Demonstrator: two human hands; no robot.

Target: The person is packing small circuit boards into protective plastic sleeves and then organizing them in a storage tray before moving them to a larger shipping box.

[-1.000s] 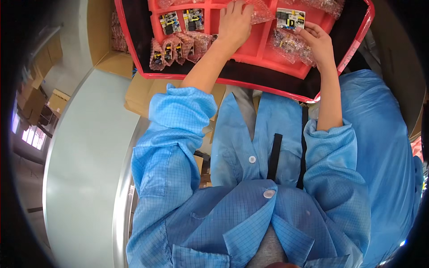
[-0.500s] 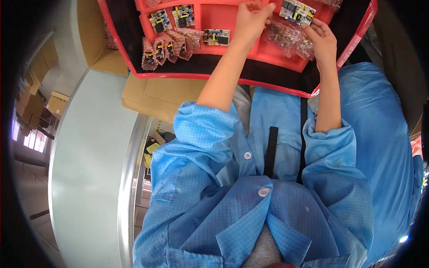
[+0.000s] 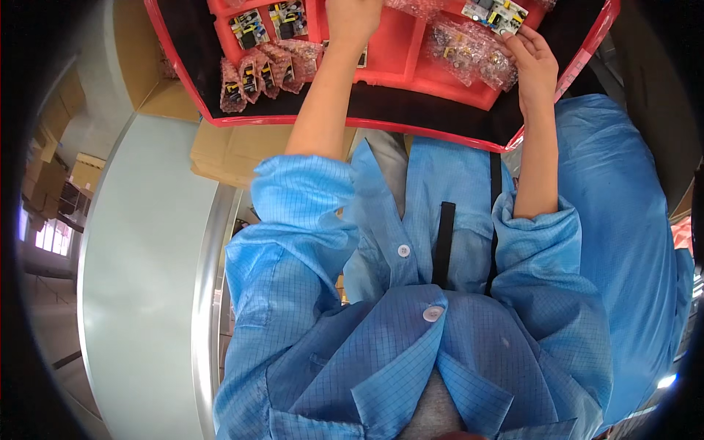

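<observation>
My right hand (image 3: 534,62) pinches the lower edge of a white circuit board (image 3: 493,16) with black, yellow and blue parts. That board is held at the top right, above clear bubble wrap (image 3: 469,59) with components showing through. My left hand (image 3: 353,20) is over the middle of a red foam tray (image 3: 385,62); the upper edge cuts off its fingers, so their grip is hidden. Just beneath its wrist, one board (image 3: 363,56) is mostly covered by the forearm. Two bare boards, one of them a circuit board (image 3: 249,29), stand in the tray's left part.
Several boards in pink bubble wrap (image 3: 268,70) lean in a row at the tray's left. The tray sits in a black-lined box with a red rim (image 3: 315,123). Cardboard (image 3: 231,154) lies under its left corner, beside a pale table (image 3: 147,257). Blue cloth (image 3: 616,220) hangs at the right.
My left hand has moved left and up, away from the board in my right hand, and now partly covers the middle board. My right hand still holds its board.
</observation>
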